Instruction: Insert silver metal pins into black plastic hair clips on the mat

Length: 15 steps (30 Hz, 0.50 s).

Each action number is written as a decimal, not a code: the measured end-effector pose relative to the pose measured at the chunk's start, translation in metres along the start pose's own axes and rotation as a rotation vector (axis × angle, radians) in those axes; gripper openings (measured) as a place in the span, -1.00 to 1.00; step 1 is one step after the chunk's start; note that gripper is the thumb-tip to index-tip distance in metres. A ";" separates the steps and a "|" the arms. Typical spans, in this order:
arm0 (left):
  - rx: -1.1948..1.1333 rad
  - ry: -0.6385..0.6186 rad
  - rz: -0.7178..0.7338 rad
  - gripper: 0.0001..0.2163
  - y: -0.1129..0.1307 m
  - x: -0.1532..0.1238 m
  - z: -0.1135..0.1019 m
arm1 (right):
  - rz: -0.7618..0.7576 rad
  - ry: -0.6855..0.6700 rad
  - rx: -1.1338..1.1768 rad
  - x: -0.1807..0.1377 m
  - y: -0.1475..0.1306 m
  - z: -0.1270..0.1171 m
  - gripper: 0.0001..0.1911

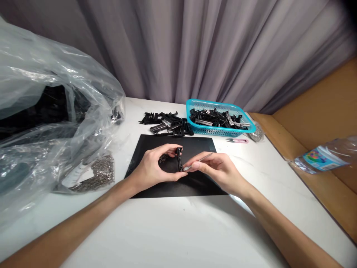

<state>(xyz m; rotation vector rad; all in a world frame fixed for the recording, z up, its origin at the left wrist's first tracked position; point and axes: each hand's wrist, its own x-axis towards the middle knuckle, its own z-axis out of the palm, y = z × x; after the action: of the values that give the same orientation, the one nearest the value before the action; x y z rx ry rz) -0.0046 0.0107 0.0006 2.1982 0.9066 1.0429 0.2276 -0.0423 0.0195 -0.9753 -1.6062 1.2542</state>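
Note:
My left hand (156, 166) is closed on a small black plastic clip (179, 159), which stands upright between thumb and fingers above a black mat (156, 149). My right hand (216, 169) pinches a thin metal tool (201, 159) whose tip meets the lower end of the clip. A few small metal pieces (163, 158) lie on the mat just behind my left fingers.
A teal basket (223, 131) of black clips stands behind the mat, with a loose pile of clips (167, 123) to its left. Pink snips (237, 140), a large clear plastic bag (50, 111), a bag of metal parts (97, 173), and a water bottle (326, 154) at right.

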 end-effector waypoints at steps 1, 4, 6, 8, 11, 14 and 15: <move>0.007 -0.001 0.000 -0.43 0.000 0.000 0.000 | -0.005 -0.004 -0.009 0.000 0.000 0.000 -0.79; 0.015 0.001 -0.012 -0.43 0.000 0.000 0.001 | -0.023 -0.015 -0.019 0.001 0.002 0.000 -0.81; 0.011 0.001 -0.037 -0.42 -0.001 0.000 0.001 | -0.040 -0.019 -0.032 0.001 0.005 0.000 -0.80; 0.013 -0.005 -0.070 -0.41 -0.003 0.000 0.002 | -0.053 -0.022 -0.063 0.001 0.008 0.001 -0.79; 0.019 -0.023 -0.116 -0.41 -0.005 0.000 0.002 | -0.061 -0.019 -0.114 0.001 0.011 0.000 -0.78; 0.026 -0.036 -0.133 -0.41 -0.005 0.001 0.002 | -0.069 -0.015 -0.132 0.001 0.013 0.000 -0.77; 0.030 -0.042 -0.132 -0.41 -0.005 0.001 0.002 | -0.070 -0.015 -0.132 0.001 0.014 0.000 -0.77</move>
<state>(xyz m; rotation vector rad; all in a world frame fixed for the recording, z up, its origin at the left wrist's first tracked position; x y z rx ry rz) -0.0044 0.0146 -0.0033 2.1445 1.0396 0.9231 0.2282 -0.0388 0.0061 -0.9836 -1.7382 1.1216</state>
